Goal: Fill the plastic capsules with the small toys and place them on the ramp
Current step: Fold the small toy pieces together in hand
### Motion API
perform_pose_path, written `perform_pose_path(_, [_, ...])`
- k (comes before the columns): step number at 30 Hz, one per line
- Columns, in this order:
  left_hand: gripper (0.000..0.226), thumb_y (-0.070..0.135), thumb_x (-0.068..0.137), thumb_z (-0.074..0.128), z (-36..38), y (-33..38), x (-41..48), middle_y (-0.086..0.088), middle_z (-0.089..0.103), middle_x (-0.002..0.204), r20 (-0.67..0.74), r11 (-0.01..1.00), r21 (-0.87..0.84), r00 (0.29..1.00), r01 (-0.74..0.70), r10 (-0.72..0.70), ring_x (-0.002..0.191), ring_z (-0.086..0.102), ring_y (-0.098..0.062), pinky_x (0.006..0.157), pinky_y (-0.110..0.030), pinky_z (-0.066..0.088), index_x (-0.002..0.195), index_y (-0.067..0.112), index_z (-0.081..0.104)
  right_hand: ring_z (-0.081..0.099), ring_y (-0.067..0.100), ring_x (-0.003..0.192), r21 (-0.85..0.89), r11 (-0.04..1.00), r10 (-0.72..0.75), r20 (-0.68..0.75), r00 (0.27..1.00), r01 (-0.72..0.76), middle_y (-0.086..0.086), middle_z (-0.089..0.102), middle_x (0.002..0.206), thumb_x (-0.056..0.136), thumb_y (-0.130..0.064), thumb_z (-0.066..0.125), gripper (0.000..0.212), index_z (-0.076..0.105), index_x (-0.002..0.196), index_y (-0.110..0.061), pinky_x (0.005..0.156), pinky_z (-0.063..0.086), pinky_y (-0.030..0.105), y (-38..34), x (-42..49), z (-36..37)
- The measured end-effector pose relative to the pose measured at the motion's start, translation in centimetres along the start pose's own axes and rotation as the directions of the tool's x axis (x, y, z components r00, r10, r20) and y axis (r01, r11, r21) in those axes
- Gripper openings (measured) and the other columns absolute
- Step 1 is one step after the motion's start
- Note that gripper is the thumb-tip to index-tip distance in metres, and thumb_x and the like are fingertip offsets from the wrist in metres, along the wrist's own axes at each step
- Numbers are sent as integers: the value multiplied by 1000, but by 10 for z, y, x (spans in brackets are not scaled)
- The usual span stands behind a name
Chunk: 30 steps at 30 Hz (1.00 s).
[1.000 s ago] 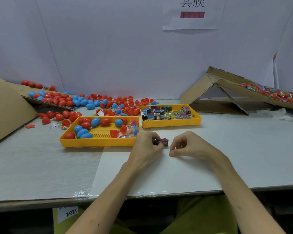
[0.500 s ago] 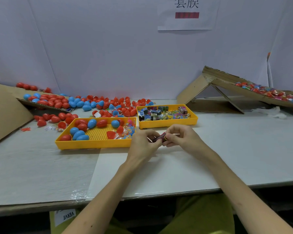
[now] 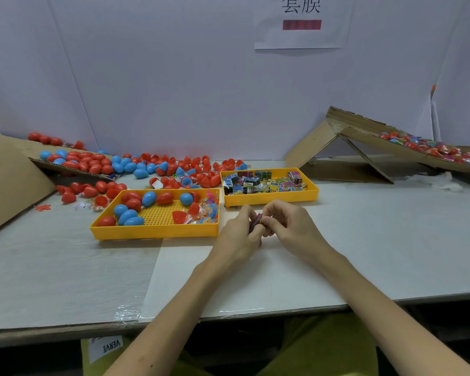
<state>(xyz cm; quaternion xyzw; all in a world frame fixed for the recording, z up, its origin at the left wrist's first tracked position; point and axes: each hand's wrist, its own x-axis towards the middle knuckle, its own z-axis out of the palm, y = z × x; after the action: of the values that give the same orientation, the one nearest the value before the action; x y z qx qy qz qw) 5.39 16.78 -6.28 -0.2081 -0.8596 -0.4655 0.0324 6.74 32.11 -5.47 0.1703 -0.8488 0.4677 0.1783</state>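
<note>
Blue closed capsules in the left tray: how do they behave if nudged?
Probably roll: the capsules are smooth egg shapes lying on their sides. The tray wall would likely stop them. Likely light: open halves nearby show hollow shells. Glossy plastic may slip in a loose pinch.

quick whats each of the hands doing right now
Left hand: pinching a small dark-and-pink toy packet.
Right hand: pinching the same packet from the other side.

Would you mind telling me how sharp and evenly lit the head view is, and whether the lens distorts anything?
Head view: soft, even light, faint shadows only; the small toy pinched between left hand and right hand is blurred; wide-angle distortion makes the wall seam lean; clear tape glints at the table front edge.
</note>
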Motion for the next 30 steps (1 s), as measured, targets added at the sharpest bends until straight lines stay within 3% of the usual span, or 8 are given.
perform_pose_path(3, [6, 20, 101, 43, 2, 3, 0, 7, 56, 71, 32, 999, 34, 999, 16, -17, 65, 50, -19, 62, -36, 38, 100, 14, 42, 65, 12, 63, -89, 994, -72, -17, 997, 71, -4, 64, 73, 94, 2, 60, 17, 57, 86, -14, 63, 56, 30, -1, -1, 1])
perform_pose_path(12, [14, 24, 107, 38, 2, 9, -3, 5, 48, 77, 68, 1000, -17, 998, 12, -11, 64, 45, -13, 61, -35, 31, 109, 10, 39, 55, 6, 61, -260, 937, -260, -66, 963, 235, -3, 58, 79, 88, 7, 59, 13, 57, 87, -5, 59, 44, 15, 2, 1, 5])
perform_pose_path(14, [16, 22, 108, 37, 2, 10, -3, 1, 50, 83, 68, 999, -39, 998, 5, -3, 70, 48, -17, 65, -35, 32, 113, 7, 39, 55, 7, 62, -279, 928, -275, -69, 959, 246, 0, 59, 80, 89, 8, 59, 13, 57, 88, -5, 58, 43, 14, 2, 1, 5])
perform_pose_path(18, [25, 22, 109, 34, -1, 10, -4, -6, 59, 111, 85, 999, -47, 996, -4, 8, 104, 59, -28, 81, -37, 43, 129, 8, 40, 53, 9, 61, -297, 920, -292, -77, 953, 258, 2, 61, 81, 90, 7, 58, 12, 58, 89, -5, 58, 39, 12, 3, 1, 7])
perform_pose_path(20, [27, 19, 109, 35, 0, 9, -3, -9, 62, 115, 90, 999, -12, 995, -36, 37, 107, 58, -27, 84, -38, 44, 131, 8, 46, 53, 12, 64, -303, 918, -288, -70, 955, 255, -1, 58, 81, 90, 6, 58, 11, 58, 90, -5, 60, 39, 14, 3, 1, 8])
perform_pose_path(22, [27, 16, 109, 36, 0, 8, -2, -5, 62, 103, 46, 998, -8, 997, -65, 65, 98, 58, -24, 76, -36, 40, 129, 8, 52, 51, 13, 72, -316, 916, -287, -80, 955, 249, -2, 55, 86, 91, 4, 59, 10, 58, 91, -5, 64, 39, 16, 2, 2, 8])
perform_pose_path(26, [23, 17, 108, 37, -2, 2, 1, 11, 52, 80, -49, 998, 31, 997, -59, 60, 77, 49, -17, 67, -34, 34, 118, 14, 57, 54, 14, 79, -177, 975, -171, -227, 959, 132, 0, 54, 87, 93, 0, 61, 17, 54, 84, -13, 67, 44, 18, 1, 6, -1])
perform_pose_path(30, [24, 21, 108, 34, -5, 3, -2, -1, 66, 103, -30, 993, 119, 999, -19, 23, 94, 59, -24, 83, -44, 49, 115, 19, 57, 59, 9, 63, 134, 991, 39, -179, 983, -15, -6, 60, 69, 95, -2, 61, 21, 58, 82, -17, 64, 49, 24, 2, 5, -11])
